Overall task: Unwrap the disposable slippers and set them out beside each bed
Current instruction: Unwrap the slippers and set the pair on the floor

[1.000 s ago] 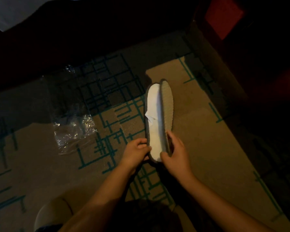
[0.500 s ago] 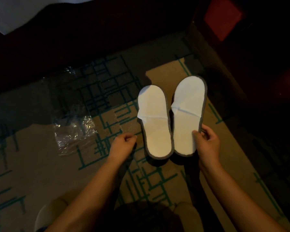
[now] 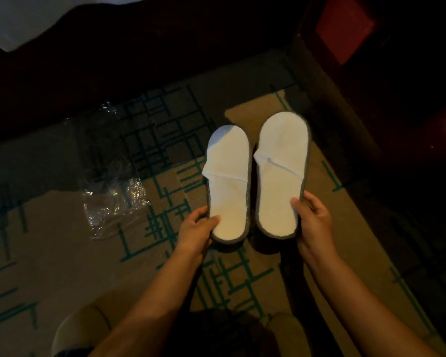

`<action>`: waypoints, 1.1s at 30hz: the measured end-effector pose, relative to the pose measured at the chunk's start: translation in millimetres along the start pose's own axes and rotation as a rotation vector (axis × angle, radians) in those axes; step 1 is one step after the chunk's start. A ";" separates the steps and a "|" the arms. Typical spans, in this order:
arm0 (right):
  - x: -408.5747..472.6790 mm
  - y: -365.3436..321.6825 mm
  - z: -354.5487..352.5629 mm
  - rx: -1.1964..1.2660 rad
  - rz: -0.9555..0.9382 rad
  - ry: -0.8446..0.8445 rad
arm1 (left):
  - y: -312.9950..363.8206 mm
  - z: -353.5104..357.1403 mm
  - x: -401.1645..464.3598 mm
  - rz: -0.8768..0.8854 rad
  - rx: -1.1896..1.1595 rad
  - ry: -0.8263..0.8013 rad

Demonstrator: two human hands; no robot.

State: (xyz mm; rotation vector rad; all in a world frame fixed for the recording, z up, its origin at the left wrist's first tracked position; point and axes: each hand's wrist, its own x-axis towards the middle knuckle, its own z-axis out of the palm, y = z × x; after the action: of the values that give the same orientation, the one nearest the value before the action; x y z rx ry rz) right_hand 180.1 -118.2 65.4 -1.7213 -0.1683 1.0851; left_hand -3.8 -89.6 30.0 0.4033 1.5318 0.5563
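Note:
Two white disposable slippers with grey edging lie side by side, soles down, toes pointing away from me, over the patterned carpet. My left hand (image 3: 197, 229) grips the heel of the left slipper (image 3: 228, 184). The heel edge of the right slipper (image 3: 281, 173) is held by my right hand (image 3: 313, 220). Both slippers are flat, their toe straps folded down. I cannot tell whether they touch the floor. A crumpled clear plastic wrapper (image 3: 113, 204) lies on the carpet to the left of them.
The carpet (image 3: 62, 253) is beige with teal and dark line patterns. A dark bed base (image 3: 139, 47) with white bedding (image 3: 18, 16) runs along the top. Dark reddish furniture (image 3: 371, 73) stands at the right. My knees show at the bottom edge.
The pair was held pressed together on edge; I have split it apart. Now the slippers lie flat side by side, one in each hand, after my left hand briefly let go.

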 end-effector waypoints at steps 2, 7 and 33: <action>3.7 -2.7 -2.3 0.000 -0.004 0.021 | 1.8 -4.8 -2.7 0.041 0.079 -0.006; -5.3 12.6 22.0 -0.058 0.060 -0.121 | 7.8 -3.0 -8.8 -0.077 -0.035 -0.151; 34.8 -37.2 57.6 -1.182 -0.278 -1.198 | 82.4 -57.0 9.3 0.190 0.620 -0.613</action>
State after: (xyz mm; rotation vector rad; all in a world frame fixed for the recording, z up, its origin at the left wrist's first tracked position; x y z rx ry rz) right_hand 172.4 -42.0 73.1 -1.5757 -2.0502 1.8292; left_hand -68.0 -22.7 68.9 1.0957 1.0401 0.0604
